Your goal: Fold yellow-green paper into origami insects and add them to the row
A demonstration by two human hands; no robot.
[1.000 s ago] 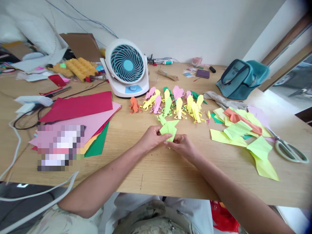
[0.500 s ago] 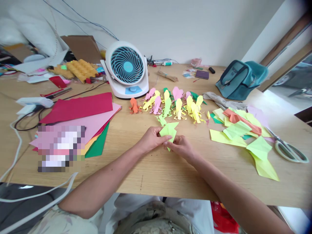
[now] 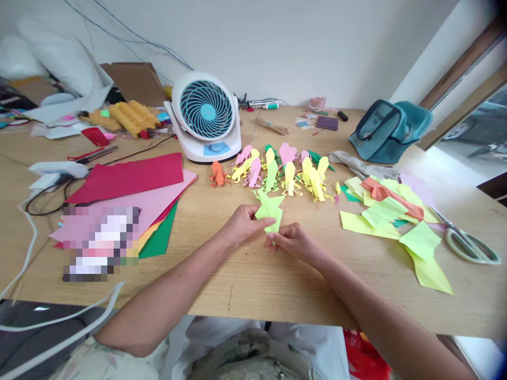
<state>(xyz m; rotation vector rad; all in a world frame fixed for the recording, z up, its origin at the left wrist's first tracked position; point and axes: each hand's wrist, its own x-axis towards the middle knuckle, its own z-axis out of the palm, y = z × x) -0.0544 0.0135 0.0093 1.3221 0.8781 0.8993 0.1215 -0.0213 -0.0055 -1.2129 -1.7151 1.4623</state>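
Between my hands is a folded piece of light green paper point(image 3: 270, 211) with pointed corners, held above the wooden table. My left hand point(image 3: 249, 224) grips its left side, thumb lying across the front. At the paper's lower tip, the thumb and fingers of my right hand point(image 3: 291, 240) are pinched together on it. Just beyond the paper stand several folded paper frogs in yellow, pink, orange and green, among them a light green frog point(image 3: 271, 177), an orange frog point(image 3: 217, 174) and a pale yellow frog point(image 3: 290, 178).
A white fan point(image 3: 208, 113) stands behind the frogs. Coloured paper sheets point(image 3: 130, 174) are stacked at left, near a power strip point(image 3: 59, 170). To the right lie paper offcuts point(image 3: 380, 224) and scissors point(image 3: 471, 245), with a teal bag point(image 3: 390, 132) behind them.
My right hand has slid down slightly to the paper's lower tip. The green paper has turned a little and shifted slightly left, its front now showing more.
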